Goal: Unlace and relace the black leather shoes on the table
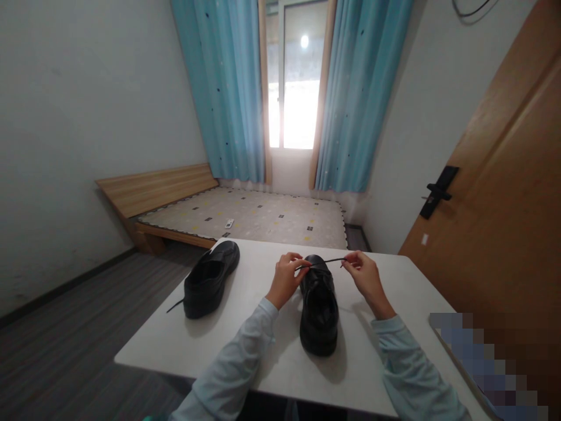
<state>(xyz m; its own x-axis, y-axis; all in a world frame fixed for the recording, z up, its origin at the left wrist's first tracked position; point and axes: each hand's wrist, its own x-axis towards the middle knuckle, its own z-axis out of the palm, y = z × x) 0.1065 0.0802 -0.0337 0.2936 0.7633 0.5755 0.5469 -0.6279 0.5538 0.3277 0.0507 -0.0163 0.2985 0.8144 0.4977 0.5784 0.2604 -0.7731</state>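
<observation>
A black shoe (319, 316) stands on the white table with its toe pointing away from me. Its thin dark shoelace (331, 260) stretches sideways over the toe end, between my hands. At the shoe's left, my left hand (287, 275) pinches one part of the lace close to the upper. My right hand (363, 276), to the right of the toe and off the shoe, grips the other end between thumb and fingers. A second black shoe (213, 280) rests near the table's left edge, a lace end trailing from its heel side.
The white table (263, 351) has rounded corners. Beyond it is a bed (263, 216) with a patterned mattress, a small white remote (229, 223) lying on it. A wooden door (495, 193) with a black handle is at right. Blue curtains (234, 88) flank the window.
</observation>
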